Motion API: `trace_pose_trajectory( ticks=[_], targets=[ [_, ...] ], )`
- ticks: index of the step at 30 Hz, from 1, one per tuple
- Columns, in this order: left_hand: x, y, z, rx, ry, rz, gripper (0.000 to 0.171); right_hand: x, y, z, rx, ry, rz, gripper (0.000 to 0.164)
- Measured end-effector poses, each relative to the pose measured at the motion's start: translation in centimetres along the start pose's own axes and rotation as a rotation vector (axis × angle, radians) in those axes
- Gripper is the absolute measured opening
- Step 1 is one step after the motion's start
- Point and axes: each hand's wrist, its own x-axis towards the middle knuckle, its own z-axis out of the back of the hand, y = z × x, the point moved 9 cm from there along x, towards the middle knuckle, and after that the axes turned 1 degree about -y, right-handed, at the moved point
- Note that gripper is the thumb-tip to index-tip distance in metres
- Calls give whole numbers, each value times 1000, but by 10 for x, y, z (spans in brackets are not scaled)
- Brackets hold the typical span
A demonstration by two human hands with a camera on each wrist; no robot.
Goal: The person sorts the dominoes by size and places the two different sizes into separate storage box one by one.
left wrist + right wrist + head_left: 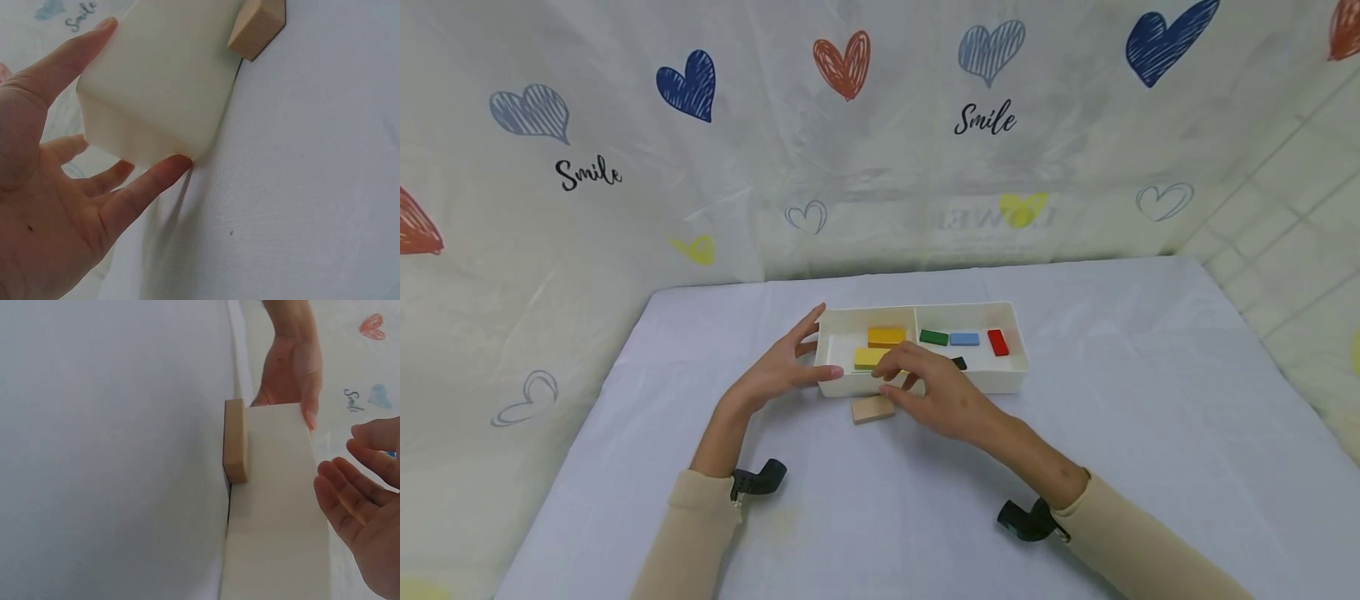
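Observation:
A white two-compartment box stands on the table. My left hand spans its left end, thumb at the near rim; in the left wrist view its spread fingers touch the end wall. My right hand hovers over the box's near wall, fingers loosely bent, with nothing between them and the thumb in the right wrist view. Below its fingertips lie a yellow block and, behind that, an orange-yellow block, in the left compartment. A plain wooden block sits outside, against the near wall.
In the right compartment are a green block, a blue block, a red block and a black block, partly hidden by the right hand. A white cloth covers the table. A heart-patterned curtain hangs behind.

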Motion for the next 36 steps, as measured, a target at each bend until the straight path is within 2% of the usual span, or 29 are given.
trace_pose_trajectory(
  ticks=[5,14,19,23,30,36],
  targets=[
    [0,-1,1,-3,0,1,108,-3,0,-6,5,65,-5,26],
    [-1,-2,0,-17,5,-7,108,-9,-7,-20,-59,191,-87,36],
    [-1,-2,0,-14,7,-12,109,-10,-12,-29,-101,251,-80,41],
    [-1,-2,1,-8,5,-14,111,-15,-18,-34,-122,287,-120,47],
    [-1,-2,1,-6,4,-16,109,-20,-24,-39,-121,308,-187,50],
    [0,0,1,-12,7,-12,105,-21,-24,-41,-144,306,-182,47]
  ],
)
